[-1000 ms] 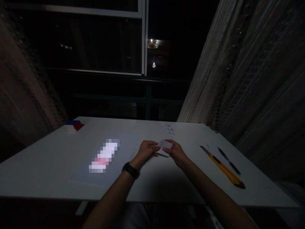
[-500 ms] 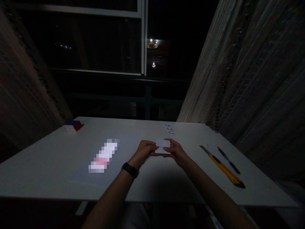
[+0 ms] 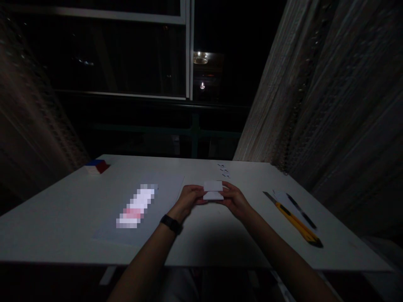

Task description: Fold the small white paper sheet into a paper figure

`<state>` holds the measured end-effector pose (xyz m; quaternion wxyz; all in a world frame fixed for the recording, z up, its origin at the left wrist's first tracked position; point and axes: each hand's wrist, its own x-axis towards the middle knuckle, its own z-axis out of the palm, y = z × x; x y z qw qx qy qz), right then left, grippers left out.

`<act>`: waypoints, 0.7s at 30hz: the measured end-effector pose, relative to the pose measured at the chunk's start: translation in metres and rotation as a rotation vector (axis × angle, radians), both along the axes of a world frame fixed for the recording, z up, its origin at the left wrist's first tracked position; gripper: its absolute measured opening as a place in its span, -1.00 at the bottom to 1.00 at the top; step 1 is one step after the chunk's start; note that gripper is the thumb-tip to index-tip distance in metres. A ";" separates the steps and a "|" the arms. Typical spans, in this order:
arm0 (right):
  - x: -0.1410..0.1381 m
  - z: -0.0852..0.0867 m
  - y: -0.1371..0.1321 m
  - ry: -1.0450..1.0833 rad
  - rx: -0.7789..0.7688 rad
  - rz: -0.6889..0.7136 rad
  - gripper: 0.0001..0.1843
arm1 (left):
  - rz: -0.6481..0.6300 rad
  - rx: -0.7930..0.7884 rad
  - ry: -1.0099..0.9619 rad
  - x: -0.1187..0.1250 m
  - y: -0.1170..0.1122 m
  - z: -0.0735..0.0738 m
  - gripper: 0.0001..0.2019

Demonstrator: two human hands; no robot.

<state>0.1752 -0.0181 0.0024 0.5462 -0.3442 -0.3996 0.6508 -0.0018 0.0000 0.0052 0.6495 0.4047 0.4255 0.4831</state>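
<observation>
Small white paper (image 3: pixel 213 189), apparently folded, is held just over the table (image 3: pixel 63 218) near its centre. The left hand (image 3: pixel 189 199) has its fingers pinched on the paper's 9 o'clock end, the right hand (image 3: pixel 234 200) on its 3 o'clock end. Judging by this, an even grip with the edges lined up should give a clean crease; the utility knife (image 3: pixel 296 222) lies well apart at 3 o'clock.

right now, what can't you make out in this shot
Head view only:
the white paper piece: underside hidden by the left hand and right hand
the grey sheet: middle pixelated out
the paper scraps: too small for shapes
the yellow knife: blade detail lost in the dark
</observation>
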 end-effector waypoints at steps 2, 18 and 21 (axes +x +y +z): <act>0.000 0.002 -0.001 -0.041 0.032 -0.021 -0.50 | -0.018 0.011 0.015 0.000 0.000 0.000 -0.83; 0.007 0.008 0.003 -0.199 0.044 -0.138 -0.64 | -0.106 0.012 0.090 -0.001 -0.001 0.002 -0.73; 0.006 0.008 0.002 -0.232 0.032 -0.163 -0.61 | -0.063 0.040 0.118 0.002 -0.003 0.002 -0.75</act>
